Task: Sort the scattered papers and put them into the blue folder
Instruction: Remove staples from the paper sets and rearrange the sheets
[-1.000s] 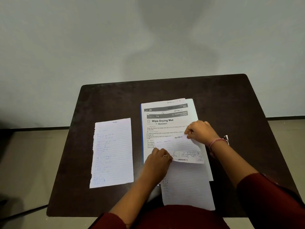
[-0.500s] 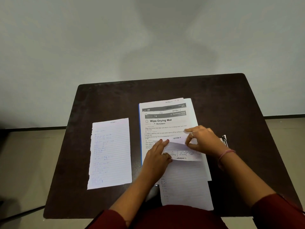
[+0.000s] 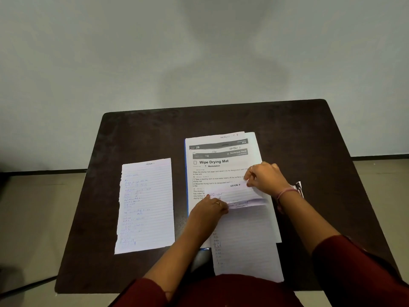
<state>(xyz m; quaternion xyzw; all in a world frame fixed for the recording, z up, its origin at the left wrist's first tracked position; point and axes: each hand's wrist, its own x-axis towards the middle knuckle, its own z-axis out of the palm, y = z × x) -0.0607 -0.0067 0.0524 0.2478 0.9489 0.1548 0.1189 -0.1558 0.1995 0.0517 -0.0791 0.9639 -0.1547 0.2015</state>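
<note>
On the left half of the dark table (image 3: 287, 129), a lined handwritten sheet (image 3: 147, 207) lies flat, torn down its left edge, "Section" heading at the top, well apart from the hands and just left of the main pile. Mid-table, toward the front edge, sits the paper stack (image 3: 221, 156), top page printed "Wipe Drying Mat", with more sheet tops fanned out behind it. The blue folder (image 3: 186, 178) is under that stack, only a thin blue strip visible along the stack's left side. Left hand (image 3: 208, 212) rests on the stack with fingers extended, fingertips pressing the left end of a folded lined sheet (image 3: 238, 194) marked "Section 3", ring visible on one finger. That sheet lies across the lower part of the printed page, its near edge doubled over. Below it a long lined page (image 3: 245, 244) runs toward the table's front edge and overhangs the stack. Right hand (image 3: 264, 178) pinches the folded sheet's upper right corner, fingers curled, pink band on the wrist. Just right of the wrist, a small metal clip-like object (image 3: 298, 187) lies on the table, too small to identify. Dark red sleeves at the bottom.
</note>
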